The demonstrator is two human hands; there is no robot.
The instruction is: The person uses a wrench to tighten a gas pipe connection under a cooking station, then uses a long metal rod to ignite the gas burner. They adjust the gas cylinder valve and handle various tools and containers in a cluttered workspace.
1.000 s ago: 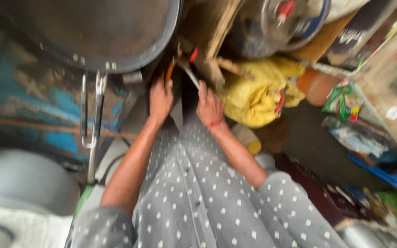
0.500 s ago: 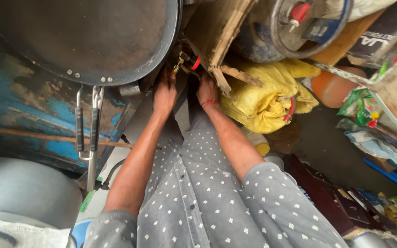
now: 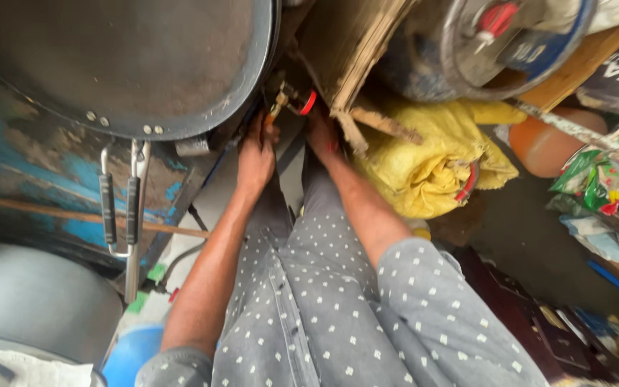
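So both hands are now pushed right up into the tight gap under the big dark round pan [image 3: 130, 64], further in than half a second ago, when they were just getting there. A second ago the left one had an orange-handled tool out in plain view and the right one was lower and flatter.

The left hand [image 3: 256, 159] has its fingers [image 3: 265, 129] curled narrow around something small and brassy, looks like a brass fitting [image 3: 279, 99] poking up just above the fingertips. The red valve handle [image 3: 308, 102] sits just to the right of those fingers, between the two hands.

The right hand [image 3: 322, 136] is tucked under the splintered wooden crate [image 3: 345, 50]; I can't tell whether its fingers are wide, narrow or holding anything, since they vanish in the shadow up there.

Just right of the right-hand fingers is a bundled yellow sack [image 3: 424, 168], which has slid closer in view than before as the head leaned in. Above it there's a blue-rimmed drum [image 3: 481, 50] with a red cap, and an orange jug [image 3: 546, 143] further right.

Well left of the left-hand fingers, a pair of black-gripped metal handles [image 3: 118, 208] hangs off the pan against the peeling blue panel [image 3: 51, 179]. The grey dotted garment [image 3: 324, 301] fills the bottom, same as earlier.
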